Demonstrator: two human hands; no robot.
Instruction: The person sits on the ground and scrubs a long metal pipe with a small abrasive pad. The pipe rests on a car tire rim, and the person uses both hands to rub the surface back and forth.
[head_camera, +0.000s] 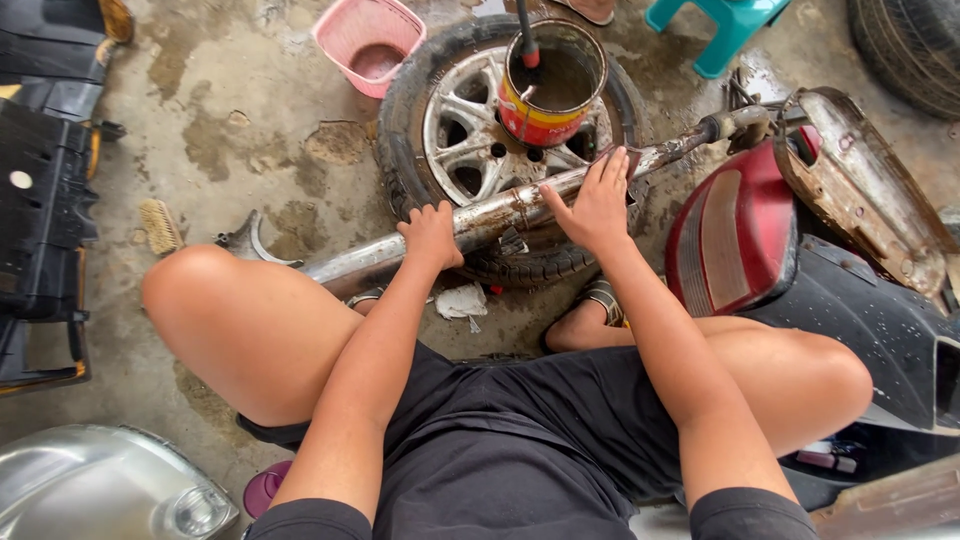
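Hands steady a long dirty metal pipe (500, 208) across a wheel (470, 130) for support: left hand (432, 235) gripping it, right hand (598, 205) pressing flat, fingers open.

a round tin can (552, 85) stands upright on the wheel rim, its top open, its side red with a yellow band; its contents look dark. at the lower right edge lies a small red-and-white packet (826, 459), too small to tell more.
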